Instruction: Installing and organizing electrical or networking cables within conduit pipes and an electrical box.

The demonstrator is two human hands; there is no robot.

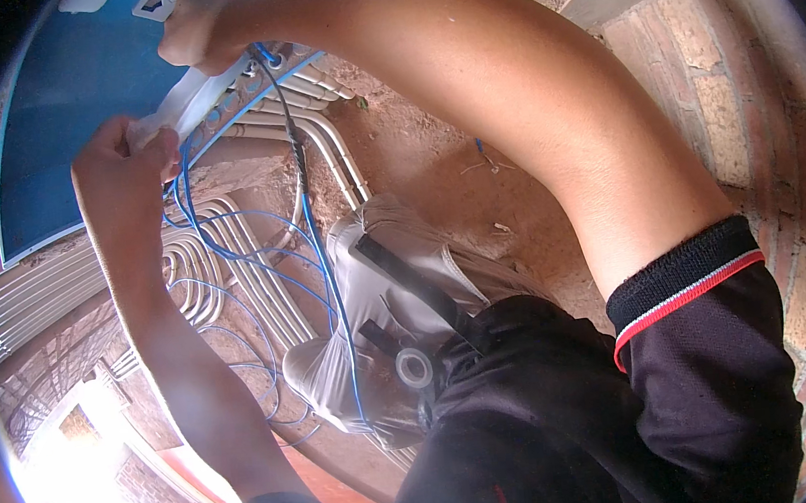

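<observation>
A crumpled, translucent white plastic strip (pixel 187 103) is stretched between my two hands, in front of a blue panel box (pixel 48 139). My left hand (pixel 126 151) pinches its lower end, fingers closed round it. Higher up, my right hand (pixel 197 35) is closed at the other end, its fingertips partly hidden behind the hand. Right beside my right hand, a white plate with a cut-out (pixel 154 3) shows against the blue box. A bundle of blue cables (pixel 313 231), part of it dark-wrapped, hangs down from the box's lower edge near my right wrist.
White conduit pipes (pixel 325 129) run into the box's lower edge, and more pipes (pixel 34 303) line the left. Loose blue cable loops (pixel 250 255) dangle below. A brick wall (pixel 717 119) rises at right. A tape roll (pixel 414 367) sits at my waist.
</observation>
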